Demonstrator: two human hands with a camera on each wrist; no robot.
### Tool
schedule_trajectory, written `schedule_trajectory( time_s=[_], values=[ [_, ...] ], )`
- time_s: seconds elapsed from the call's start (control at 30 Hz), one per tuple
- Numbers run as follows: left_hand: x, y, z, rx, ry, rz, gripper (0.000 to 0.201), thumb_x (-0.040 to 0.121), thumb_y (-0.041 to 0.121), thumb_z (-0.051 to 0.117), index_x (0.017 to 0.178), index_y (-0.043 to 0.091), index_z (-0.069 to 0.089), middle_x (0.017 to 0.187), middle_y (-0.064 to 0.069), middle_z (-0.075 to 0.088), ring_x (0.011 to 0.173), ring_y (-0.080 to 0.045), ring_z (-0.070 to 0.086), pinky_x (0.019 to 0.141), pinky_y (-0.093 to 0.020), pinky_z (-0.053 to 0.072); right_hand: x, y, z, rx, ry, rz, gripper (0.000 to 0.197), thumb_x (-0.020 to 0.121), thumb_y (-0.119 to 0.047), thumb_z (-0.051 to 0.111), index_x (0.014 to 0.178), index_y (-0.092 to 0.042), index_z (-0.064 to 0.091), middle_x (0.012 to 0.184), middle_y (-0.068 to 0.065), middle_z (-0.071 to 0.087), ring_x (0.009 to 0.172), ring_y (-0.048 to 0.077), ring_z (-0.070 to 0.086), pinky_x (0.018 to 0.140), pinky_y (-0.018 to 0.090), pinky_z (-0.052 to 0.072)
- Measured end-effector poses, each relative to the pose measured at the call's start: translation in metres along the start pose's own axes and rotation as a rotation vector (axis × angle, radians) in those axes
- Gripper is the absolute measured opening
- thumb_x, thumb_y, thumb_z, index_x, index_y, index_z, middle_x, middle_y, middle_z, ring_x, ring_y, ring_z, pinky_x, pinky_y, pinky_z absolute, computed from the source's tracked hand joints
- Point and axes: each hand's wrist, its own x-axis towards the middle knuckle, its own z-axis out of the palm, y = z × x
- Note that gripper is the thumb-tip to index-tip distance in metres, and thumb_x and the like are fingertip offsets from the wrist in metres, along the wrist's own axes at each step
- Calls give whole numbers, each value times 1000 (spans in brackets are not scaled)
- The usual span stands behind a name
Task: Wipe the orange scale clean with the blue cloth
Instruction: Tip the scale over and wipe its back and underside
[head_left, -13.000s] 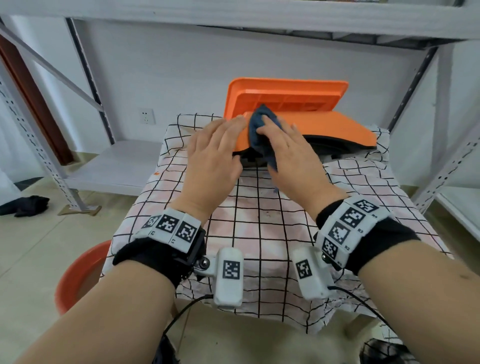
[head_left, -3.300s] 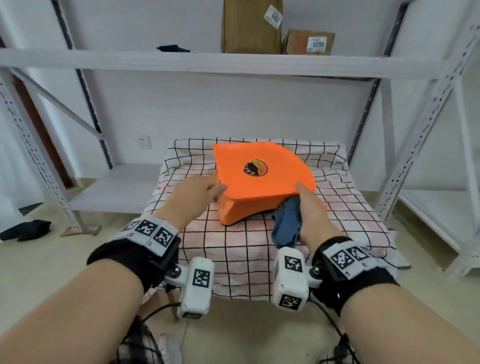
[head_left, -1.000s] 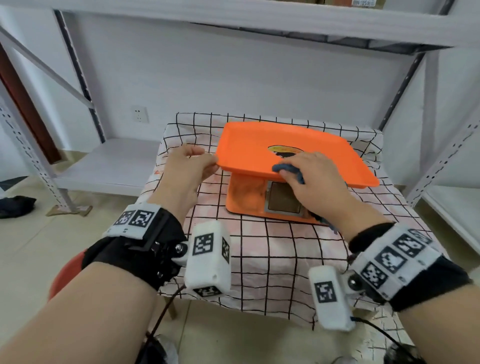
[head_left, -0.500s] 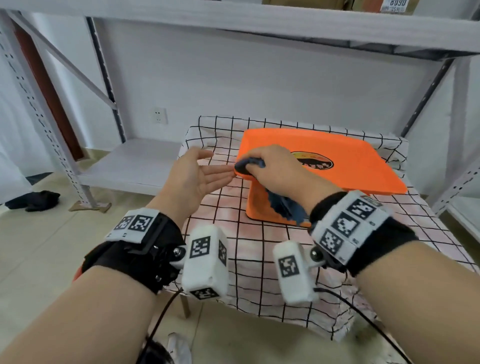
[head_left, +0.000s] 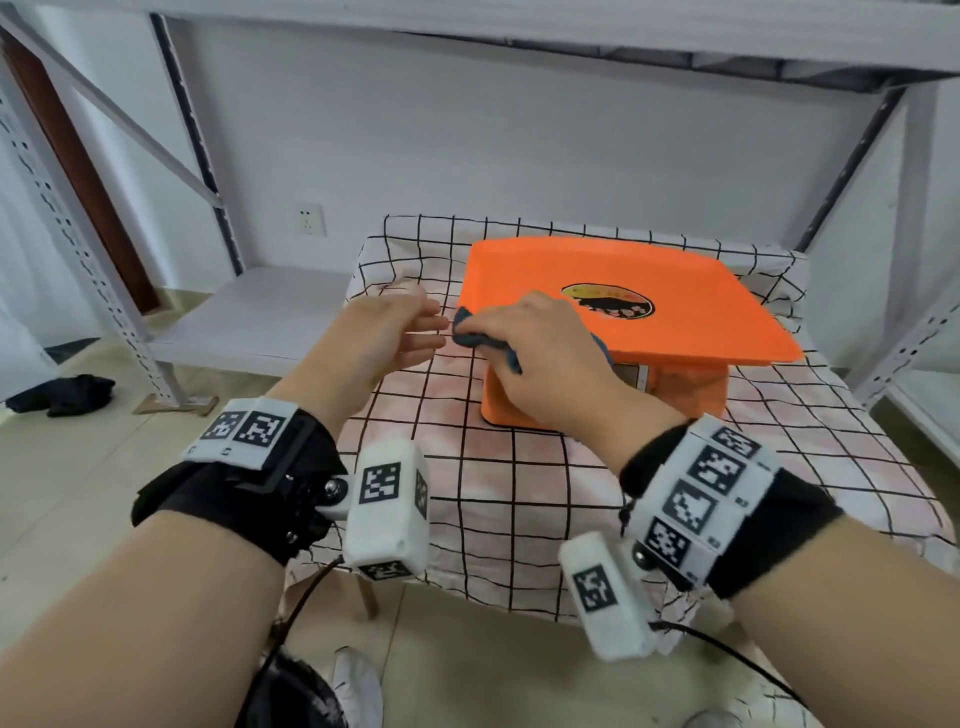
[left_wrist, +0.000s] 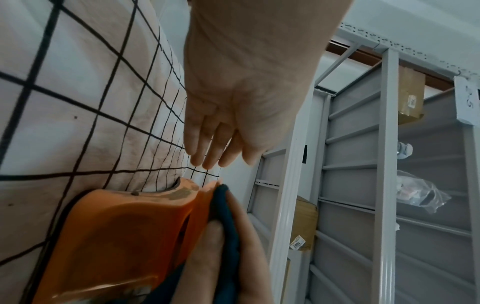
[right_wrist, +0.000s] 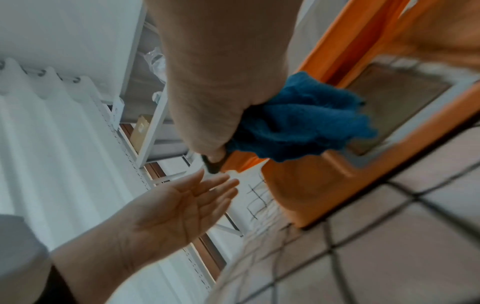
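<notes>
The orange scale (head_left: 613, 296) stands upright on the checked tablecloth (head_left: 498, 467), its flat pan on top with a dark round logo and its display window facing me. My right hand (head_left: 524, 332) grips the blue cloth (head_left: 470, 332) against the pan's front left corner; more of the cloth (right_wrist: 298, 121) bunches out under my palm in front of the display. My left hand (head_left: 400, 332) hovers just left of that corner, palm turned toward the scale, fingers straight, holding nothing. In the left wrist view the left fingers (left_wrist: 207, 152) stay apart from the orange scale (left_wrist: 124, 236) and the cloth (left_wrist: 223, 205).
A grey metal shelving frame (head_left: 208, 171) surrounds the small covered table, with a low shelf board (head_left: 249, 312) to the left and a rack (head_left: 914, 343) on the right. A dark rag (head_left: 67, 395) lies on the tiled floor at far left. Boxes (left_wrist: 410, 96) sit on shelves.
Over the last second my right hand slid the cloth from the pan's middle to its front left corner. My left hand let go of the pan's left edge and opened beside it.
</notes>
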Motion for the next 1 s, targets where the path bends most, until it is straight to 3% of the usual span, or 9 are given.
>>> schedule_trajectory(
  time_s=[0.17, 0.27, 0.33, 0.53, 0.67, 0.73, 0.8, 0.9, 1.0],
  values=[
    [-4, -3, 0, 156, 41, 156, 12, 93, 16, 57, 85, 9, 63, 70, -5, 64, 49, -2, 59, 49, -13, 48, -25, 8, 3, 29, 138, -142, 23, 85, -10, 54, 99, -22, 67, 95, -7, 67, 87, 25, 56, 75, 41, 42],
    [-8, -2, 3, 248, 43, 187, 22, 86, 27, 67, 72, 11, 59, 55, 3, 57, 40, -2, 48, 43, -14, 41, -27, -5, 11, 103, 422, -16, 22, 90, -12, 51, 104, -16, 67, 98, 0, 65, 88, 28, 58, 76, 46, 44],
    [-14, -1, 8, 225, 24, 162, 31, 90, 34, 61, 71, 9, 57, 50, 3, 57, 42, -7, 51, 44, -16, 43, -22, -16, 13, 101, 519, 33, 23, 90, -14, 50, 106, -14, 66, 101, 2, 64, 91, 29, 58, 78, 46, 43],
    [-27, 3, 5, -14, 49, -83, 62, 95, 58, 34, 94, 6, 67, 85, -12, 72, 70, -22, 70, 56, -28, 56, -31, -28, 31, -175, 343, -296, 29, 83, -6, 48, 102, -10, 69, 106, 4, 68, 90, 28, 56, 79, 37, 37],
    [-26, 6, 0, -57, 54, -45, 58, 97, 55, 32, 93, 8, 66, 63, -7, 70, 61, -19, 70, 51, -22, 55, -57, 1, 11, -160, 349, -100, 32, 80, 0, 48, 104, -8, 67, 104, 6, 68, 93, 29, 58, 82, 40, 46],
    [-25, 7, 3, -23, 62, 13, 46, 97, 50, 38, 93, 13, 65, 69, -4, 71, 68, -18, 70, 61, -23, 55, -74, 24, -10, -126, 421, 73, 27, 84, -3, 52, 106, -10, 66, 102, 5, 67, 93, 27, 59, 85, 38, 43],
    [-20, 1, 5, 186, 39, 144, 29, 91, 46, 54, 104, 22, 61, 97, -1, 70, 83, -13, 67, 76, -25, 52, -86, 44, -29, -80, 490, 212, 22, 91, -13, 52, 110, -12, 64, 102, 5, 65, 95, 24, 55, 86, 29, 36],
    [-8, -17, 11, 696, -13, 441, 49, 82, 35, 70, 127, 33, 51, 121, 4, 50, 106, -10, 54, 90, -21, 42, -93, 67, -42, -7, 487, 393, 26, 92, -21, 55, 116, -13, 62, 109, 7, 58, 102, 23, 51, 86, 20, 31],
    [3, -27, 22, 1063, 97, 722, 36, 80, 31, 72, 115, 22, 67, 125, -11, 51, 113, -30, 49, 95, -39, 39, -97, 75, -37, -190, 291, 423, 35, 91, -22, 58, 124, -13, 58, 118, 9, 58, 102, 30, 51, 88, 36, 39]
  ],
)
